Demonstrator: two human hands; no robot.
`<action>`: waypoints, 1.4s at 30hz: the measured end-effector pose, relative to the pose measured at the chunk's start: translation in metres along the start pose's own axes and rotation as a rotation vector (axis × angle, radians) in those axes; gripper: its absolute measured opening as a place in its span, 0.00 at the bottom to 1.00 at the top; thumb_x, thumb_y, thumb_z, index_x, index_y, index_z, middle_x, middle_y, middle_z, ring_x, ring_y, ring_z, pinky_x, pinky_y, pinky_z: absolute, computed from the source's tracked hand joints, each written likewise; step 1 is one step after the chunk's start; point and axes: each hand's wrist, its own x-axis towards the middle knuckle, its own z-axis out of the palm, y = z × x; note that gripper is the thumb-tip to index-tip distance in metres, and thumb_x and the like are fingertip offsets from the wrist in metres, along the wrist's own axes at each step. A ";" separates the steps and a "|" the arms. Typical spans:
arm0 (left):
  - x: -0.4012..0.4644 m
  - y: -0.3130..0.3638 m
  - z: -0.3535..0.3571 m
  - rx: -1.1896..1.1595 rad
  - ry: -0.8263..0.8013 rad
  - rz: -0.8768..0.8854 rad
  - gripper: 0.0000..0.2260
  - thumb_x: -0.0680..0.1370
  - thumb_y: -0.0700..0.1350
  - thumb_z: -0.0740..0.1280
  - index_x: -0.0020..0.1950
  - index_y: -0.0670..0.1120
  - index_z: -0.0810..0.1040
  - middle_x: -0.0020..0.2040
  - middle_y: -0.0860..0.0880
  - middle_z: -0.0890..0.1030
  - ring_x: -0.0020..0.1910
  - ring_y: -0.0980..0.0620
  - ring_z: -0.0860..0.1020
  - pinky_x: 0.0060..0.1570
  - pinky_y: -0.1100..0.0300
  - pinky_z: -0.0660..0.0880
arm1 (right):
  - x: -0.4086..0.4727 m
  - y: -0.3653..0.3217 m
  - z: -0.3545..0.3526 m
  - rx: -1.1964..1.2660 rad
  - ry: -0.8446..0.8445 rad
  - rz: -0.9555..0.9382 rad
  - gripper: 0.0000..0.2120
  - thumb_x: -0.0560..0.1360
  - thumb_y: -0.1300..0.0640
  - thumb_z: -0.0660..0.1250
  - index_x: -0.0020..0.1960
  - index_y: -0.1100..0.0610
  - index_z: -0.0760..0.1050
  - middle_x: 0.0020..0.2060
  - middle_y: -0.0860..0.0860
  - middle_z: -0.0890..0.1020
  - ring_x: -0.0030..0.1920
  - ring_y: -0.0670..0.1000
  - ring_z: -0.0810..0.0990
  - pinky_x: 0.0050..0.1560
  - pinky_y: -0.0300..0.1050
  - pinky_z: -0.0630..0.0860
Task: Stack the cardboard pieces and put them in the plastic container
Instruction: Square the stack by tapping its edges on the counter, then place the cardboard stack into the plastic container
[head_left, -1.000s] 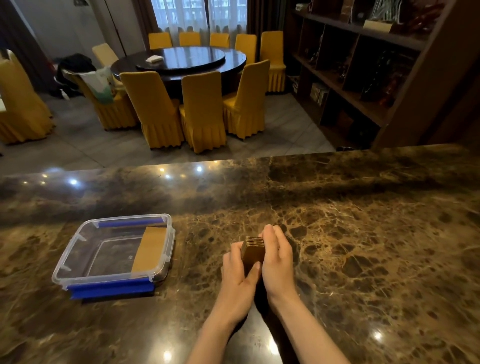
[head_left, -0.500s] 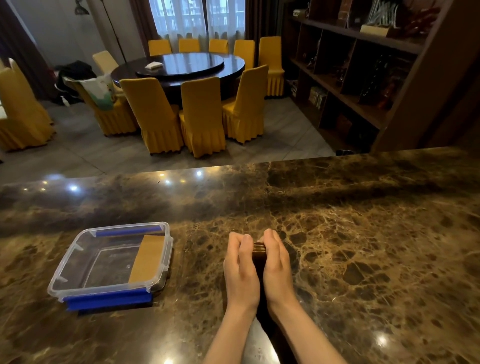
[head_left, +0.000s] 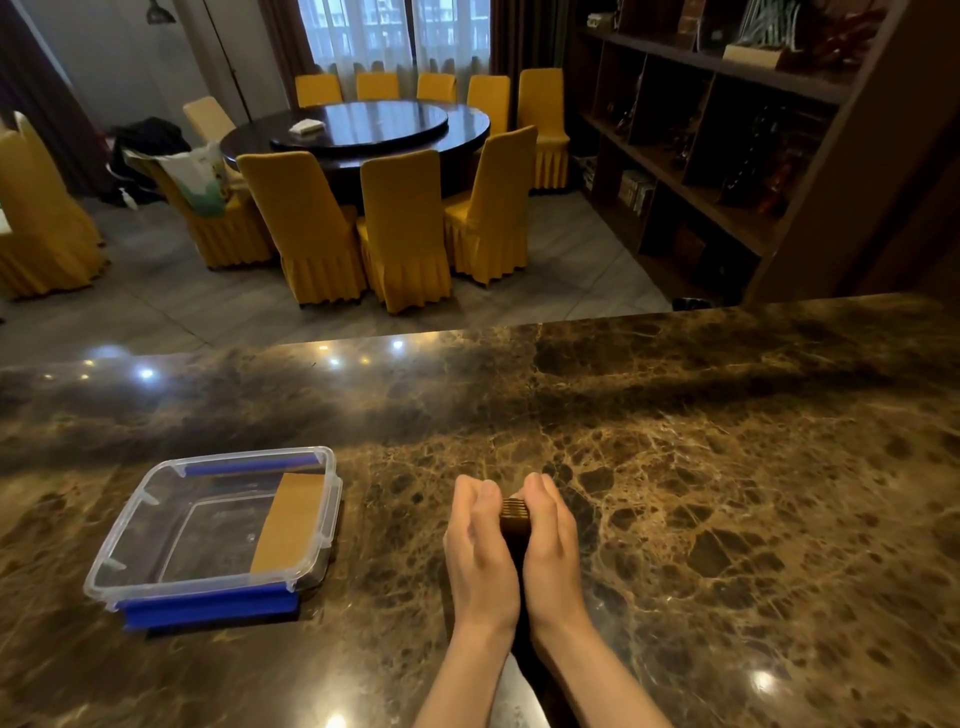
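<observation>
A stack of cardboard pieces (head_left: 514, 512) stands on edge on the marble counter, pressed between my two palms. My left hand (head_left: 480, 545) flattens against its left side and my right hand (head_left: 550, 540) against its right side, so only the top edges and a dark strip show. To the left sits a clear plastic container (head_left: 130, 522) with blue clips. One brown cardboard piece (head_left: 288, 522) lies flat inside it along the right wall.
The brown marble counter (head_left: 701, 493) stretches wide to the right and behind the hands. Its far edge runs across the middle of the view. Beyond it are yellow chairs, a round dark table and a wooden shelf unit.
My left hand turned from gripping the stack's corner to pressing flat against its side. The stack is now squeezed upright between both palms. The container stays put.
</observation>
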 end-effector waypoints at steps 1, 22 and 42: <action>0.002 0.002 0.002 -0.002 -0.001 0.003 0.15 0.74 0.63 0.55 0.34 0.55 0.67 0.29 0.59 0.72 0.29 0.62 0.69 0.34 0.66 0.69 | 0.001 -0.002 0.001 0.016 -0.004 -0.019 0.04 0.81 0.48 0.57 0.54 0.46 0.65 0.51 0.26 0.61 0.55 0.30 0.59 0.45 0.31 0.73; -0.009 -0.004 -0.063 0.389 -0.401 0.064 0.22 0.72 0.48 0.73 0.62 0.62 0.72 0.57 0.55 0.82 0.58 0.53 0.81 0.60 0.53 0.79 | 0.008 0.017 -0.002 -0.010 0.003 0.067 0.20 0.73 0.32 0.57 0.42 0.44 0.79 0.40 0.39 0.82 0.43 0.40 0.81 0.47 0.38 0.78; 0.055 0.061 -0.143 0.164 -0.307 -0.033 0.16 0.78 0.41 0.73 0.62 0.54 0.75 0.55 0.54 0.86 0.55 0.59 0.85 0.50 0.63 0.83 | 0.008 -0.065 0.043 -0.285 -0.312 -0.155 0.15 0.75 0.62 0.76 0.60 0.52 0.81 0.50 0.43 0.87 0.51 0.45 0.86 0.50 0.36 0.82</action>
